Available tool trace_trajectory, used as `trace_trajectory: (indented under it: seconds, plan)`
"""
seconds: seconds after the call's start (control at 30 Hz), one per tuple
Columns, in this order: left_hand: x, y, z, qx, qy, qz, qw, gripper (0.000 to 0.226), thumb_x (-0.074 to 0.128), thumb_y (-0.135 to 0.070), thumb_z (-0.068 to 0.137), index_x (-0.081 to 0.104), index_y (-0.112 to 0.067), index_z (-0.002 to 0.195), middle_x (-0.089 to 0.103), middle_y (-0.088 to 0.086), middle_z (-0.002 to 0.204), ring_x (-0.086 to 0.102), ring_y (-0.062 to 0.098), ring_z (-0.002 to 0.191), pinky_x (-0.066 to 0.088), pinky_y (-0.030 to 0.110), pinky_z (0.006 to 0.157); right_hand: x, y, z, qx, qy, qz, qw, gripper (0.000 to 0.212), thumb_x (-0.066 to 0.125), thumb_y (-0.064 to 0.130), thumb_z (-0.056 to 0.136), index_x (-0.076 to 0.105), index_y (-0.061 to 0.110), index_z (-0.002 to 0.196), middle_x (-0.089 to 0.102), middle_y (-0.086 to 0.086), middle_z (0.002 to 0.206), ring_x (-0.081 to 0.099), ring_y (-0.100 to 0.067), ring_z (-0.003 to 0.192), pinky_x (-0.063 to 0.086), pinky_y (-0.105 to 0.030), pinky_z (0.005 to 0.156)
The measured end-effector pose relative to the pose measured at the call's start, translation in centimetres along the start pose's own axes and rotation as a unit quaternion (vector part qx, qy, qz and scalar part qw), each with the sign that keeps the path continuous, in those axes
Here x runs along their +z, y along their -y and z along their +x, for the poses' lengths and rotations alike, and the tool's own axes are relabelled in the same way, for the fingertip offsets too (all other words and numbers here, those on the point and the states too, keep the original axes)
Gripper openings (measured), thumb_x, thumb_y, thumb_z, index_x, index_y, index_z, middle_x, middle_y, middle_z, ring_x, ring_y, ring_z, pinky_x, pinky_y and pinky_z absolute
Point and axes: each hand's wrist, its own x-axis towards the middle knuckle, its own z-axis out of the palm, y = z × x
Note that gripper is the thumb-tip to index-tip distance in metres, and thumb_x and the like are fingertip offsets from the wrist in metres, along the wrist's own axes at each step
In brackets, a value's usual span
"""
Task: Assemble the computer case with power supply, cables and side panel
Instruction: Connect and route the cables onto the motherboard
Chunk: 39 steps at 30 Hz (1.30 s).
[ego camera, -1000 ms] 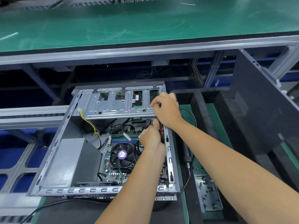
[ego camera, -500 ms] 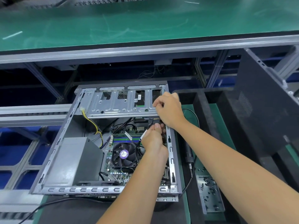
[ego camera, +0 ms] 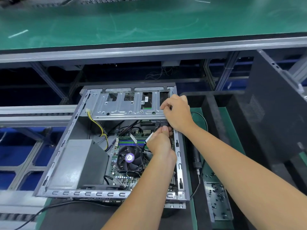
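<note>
The open computer case (ego camera: pixel 54 155) lay on its side on the bench (ego camera: pixel 69 213), at the centre of your view, its open face turned up toward you. The grey power supply (ego camera: pixel 78 163) sat inside at the case's 8 o'clock corner; the motherboard (ego camera: pixel 114 165) with its black cooler fan (ego camera: pixel 129 158) lay at 5 o'clock of the case's centre. The metal drive cage (ego camera: pixel 126 105) spanned the case's 12 o'clock edge.

Your two hands met close together at the case's 2 o'clock corner, just below the cage's right end. Your right hand (ego camera: pixel 178 112), fingers curled, rested over the cage's right end and pinched a black connector (ego camera: pixel 160 124) beneath it. Your left hand (ego camera: pixel 160 143), at 7 o'clock of the right and touching it, gripped black cables (ego camera: pixel 144 146) leading up to that connector, thumb pointing toward 12 o'clock.

Yellow and black cables (ego camera: pixel 98 125) ran from the cage's left end down toward the board.

Outside the case, at 3 o'clock, an electric screwdriver (ego camera: pixel 196 160) lay beside it, with a tray of screws (ego camera: pixel 217 201) at 5 o'clock. The dark side panel (ego camera: pixel 274 113) stood tilted at 2 o'clock, well apart from your hands.
</note>
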Motion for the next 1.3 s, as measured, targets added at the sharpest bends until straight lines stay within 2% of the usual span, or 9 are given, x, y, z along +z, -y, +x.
trace_trajectory:
  seconds: [0.07, 0.23, 0.33, 0.5, 0.7, 0.8, 1.1, 1.2, 1.3]
  plan:
    - [0.14, -0.18, 0.01, -0.007, 0.001, -0.003, 1.000, 0.025, 0.062, -0.001, 0.090, 0.069, -0.008, 0.067, 0.067, 0.006, 0.067, 0.059, 0.022, 0.070, 0.055, 0.042, 0.084, 0.04, -0.04, -0.01, 0.002, 0.001, 0.000, 1.000, 0.029, 0.049, 0.002, 0.095, 0.072, 0.015, 0.084, 0.046, 0.012, 0.077, 0.036, -0.015, 0.098, 0.040, -0.048, 0.092]
    - [0.04, -0.10, 0.01, -0.012, -0.025, 0.009, 1.000, 0.016, 0.064, -0.005, 0.089, 0.070, -0.005, 0.074, 0.066, 0.006, 0.067, 0.057, 0.021, 0.067, 0.054, 0.038, 0.078, 0.04, -0.06, 0.04, 0.000, 0.003, 0.000, 1.000, 0.029, 0.048, 0.002, 0.094, 0.073, 0.015, 0.085, 0.045, 0.013, 0.078, 0.036, -0.016, 0.099, 0.041, -0.049, 0.092]
    - [0.02, -0.10, -0.19, -0.013, -0.021, -0.006, 1.000, 0.008, 0.063, -0.003, 0.089, 0.071, 0.001, 0.092, 0.068, 0.008, 0.074, 0.060, 0.021, 0.070, 0.056, 0.040, 0.084, 0.03, -0.14, 0.11, -0.003, 0.002, -0.001, 1.000, 0.029, 0.048, 0.002, 0.094, 0.073, 0.014, 0.085, 0.045, 0.012, 0.078, 0.037, -0.017, 0.098, 0.041, -0.049, 0.092]
    - [-0.16, 0.07, -0.03, -0.013, -0.015, 0.007, 1.000, 0.011, 0.060, 0.000, 0.090, 0.070, 0.000, 0.087, 0.066, 0.009, 0.073, 0.058, 0.021, 0.070, 0.054, 0.041, 0.084, 0.09, -0.24, 0.13, -0.003, 0.000, 0.009, 1.000, 0.029, 0.049, 0.000, 0.094, 0.073, 0.014, 0.085, 0.047, 0.010, 0.078, 0.036, -0.016, 0.099, 0.041, -0.049, 0.093]
    - [-0.02, 0.03, 0.03, -0.014, -0.009, 0.005, 1.000, 0.015, 0.059, -0.001, 0.092, 0.069, 0.006, 0.100, 0.066, 0.012, 0.082, 0.057, 0.022, 0.074, 0.053, 0.043, 0.089, 0.15, -0.30, 0.26, -0.002, -0.003, 0.004, 1.000, 0.028, 0.049, 0.001, 0.094, 0.074, 0.013, 0.087, 0.053, 0.005, 0.084, 0.037, -0.015, 0.100, 0.041, -0.048, 0.093]
    - [0.02, 0.06, 0.22, -0.011, -0.014, 0.013, 1.000, 0.017, 0.060, -0.001, 0.092, 0.068, 0.007, 0.104, 0.065, 0.011, 0.081, 0.056, 0.018, 0.070, 0.053, 0.037, 0.083, 0.13, -0.29, 0.21, -0.002, -0.004, 0.004, 1.000, 0.028, 0.049, 0.001, 0.094, 0.073, 0.013, 0.087, 0.053, 0.004, 0.084, 0.037, -0.015, 0.100, 0.041, -0.049, 0.093]
    - [-0.05, -0.16, 0.11, -0.019, 0.002, -0.025, 1.000, 0.013, 0.061, 0.001, 0.090, 0.068, 0.007, 0.099, 0.067, 0.014, 0.081, 0.060, 0.022, 0.074, 0.054, 0.046, 0.090, 0.08, -0.12, 0.09, -0.003, -0.004, -0.004, 1.000, 0.028, 0.049, 0.001, 0.094, 0.074, 0.012, 0.088, 0.052, 0.005, 0.084, 0.036, -0.015, 0.100, 0.041, -0.049, 0.093]
    - [0.03, -0.34, 0.14, -0.036, 0.003, -0.050, 0.998, 0.008, 0.058, 0.007, 0.088, 0.065, 0.005, 0.087, 0.063, 0.011, 0.071, 0.057, 0.022, 0.070, 0.053, 0.048, 0.092, 0.03, 0.00, 0.02, -0.003, -0.003, -0.008, 1.000, 0.028, 0.049, 0.001, 0.094, 0.074, 0.012, 0.088, 0.053, 0.004, 0.086, 0.036, -0.015, 0.100, 0.040, -0.049, 0.094]
    - [0.08, -0.47, 0.23, -0.042, 0.007, -0.048, 0.998, 0.019, 0.056, 0.008, 0.087, 0.064, 0.000, 0.072, 0.062, 0.008, 0.066, 0.056, 0.021, 0.067, 0.054, 0.043, 0.086, 0.00, 0.10, -0.10, -0.003, -0.002, -0.015, 1.000, 0.028, 0.048, 0.001, 0.095, 0.073, 0.013, 0.089, 0.052, 0.005, 0.085, 0.035, -0.015, 0.100, 0.040, -0.048, 0.094]
